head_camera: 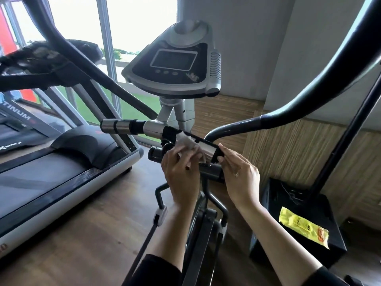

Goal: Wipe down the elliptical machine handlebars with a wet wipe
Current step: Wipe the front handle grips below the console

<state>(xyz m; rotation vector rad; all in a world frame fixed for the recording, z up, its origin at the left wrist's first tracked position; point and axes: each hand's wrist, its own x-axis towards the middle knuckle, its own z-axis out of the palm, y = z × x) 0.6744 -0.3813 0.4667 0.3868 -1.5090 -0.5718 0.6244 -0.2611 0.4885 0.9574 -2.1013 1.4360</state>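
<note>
Left grip (181, 176) is holding a crumpled white wet wipe (186, 142) in curled fingers and pressing it onto the near short handlebar (207, 149), just below the console (175, 62). Right grip (241, 178) is pinching that bar's end between thumb and forefinger, seemingly steadying it. The wipe is lying over the bar's black foam sleeve and touching its shiny metal sensor plate. The job is looking early to midway: the matching short bar (117, 125) with chrome bands and the long, curved, matte-black swing arms (82, 65) are carrying no wipe, and whether they are already clean I cannot tell. A glossy yellow packet (303, 228) is lying on a black box (274, 195) standing on the wood-grain floor (92, 223).
</note>
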